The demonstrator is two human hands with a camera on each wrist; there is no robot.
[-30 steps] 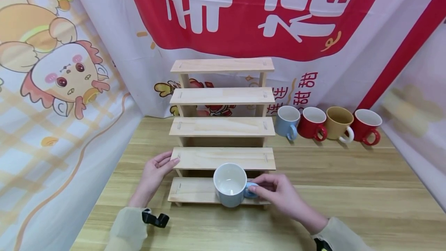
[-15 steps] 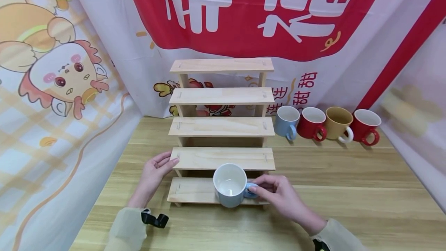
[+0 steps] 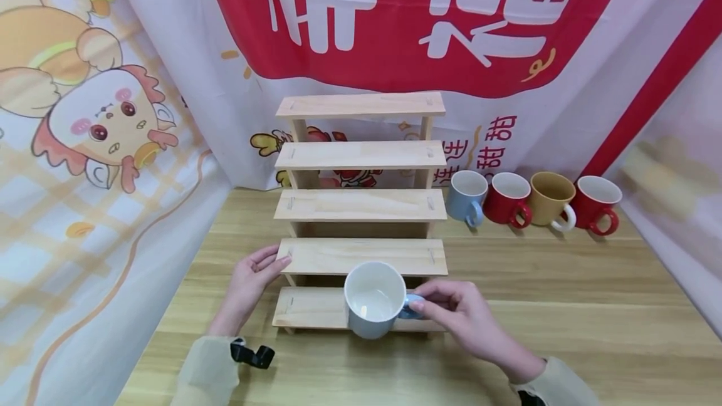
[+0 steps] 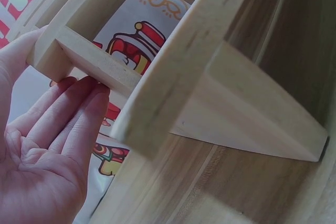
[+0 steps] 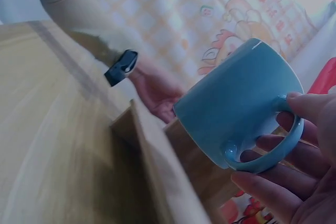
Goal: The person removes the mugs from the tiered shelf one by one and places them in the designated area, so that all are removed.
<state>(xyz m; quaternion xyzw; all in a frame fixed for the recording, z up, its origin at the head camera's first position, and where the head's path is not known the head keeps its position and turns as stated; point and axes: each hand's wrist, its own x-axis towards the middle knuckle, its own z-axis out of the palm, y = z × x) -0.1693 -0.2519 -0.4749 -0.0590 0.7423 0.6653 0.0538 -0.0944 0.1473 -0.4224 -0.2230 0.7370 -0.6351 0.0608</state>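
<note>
A light blue mug [image 3: 375,299] with a white inside hangs in front of the bottom step of a stepped wooden shelf [image 3: 361,204]. My right hand [image 3: 462,315] pinches the mug by its handle, thumb on top; the right wrist view shows the mug's blue side [image 5: 239,106], clear of the front board. My left hand [image 3: 256,277] grips the left end of the second board from the bottom. In the left wrist view its thumb lies over that board [image 4: 52,59] and the fingers [image 4: 68,103] reach underneath.
At the back right, beside the shelf, stand another light blue mug [image 3: 465,196], a red mug [image 3: 506,199], a tan mug [image 3: 550,199] with a white handle and a second red mug [image 3: 596,204]. Printed cloth [image 3: 350,74] hangs behind and along both sides of the wooden table [image 3: 541,281].
The blue mug and my right hand have shifted slightly to the right, and the mug looks a little larger. My left hand has stayed on the board.
</note>
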